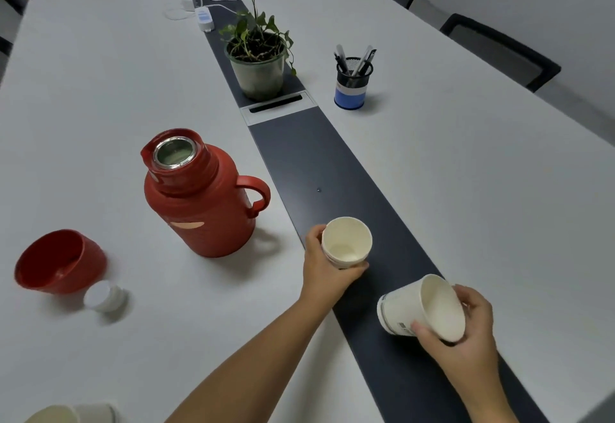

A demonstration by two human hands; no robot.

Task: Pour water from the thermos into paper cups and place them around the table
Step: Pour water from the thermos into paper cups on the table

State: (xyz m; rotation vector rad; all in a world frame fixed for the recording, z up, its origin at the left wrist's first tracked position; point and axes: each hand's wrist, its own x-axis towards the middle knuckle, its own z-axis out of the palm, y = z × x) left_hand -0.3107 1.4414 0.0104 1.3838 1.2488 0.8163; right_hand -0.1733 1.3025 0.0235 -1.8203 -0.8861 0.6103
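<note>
A red thermos (199, 203) stands open on the white table (100, 89), its handle pointing right. Its red lid cup (58, 261) lies on its side at the left, with a white stopper (104, 296) beside it. My left hand (324, 267) grips an upright, empty paper cup (347, 242) on the dark centre strip (299, 156). My right hand (466, 332) holds a second paper cup (422, 309) tilted on its side, mouth toward me, above the strip. More paper cups (73, 414) show at the bottom left edge.
A potted plant (258, 63) stands on the strip farther back, next to a mesh pen holder (352, 84) on the right. A white power adapter and cables (203, 13) lie beyond. Black chairs (499, 49) line the table's right side.
</note>
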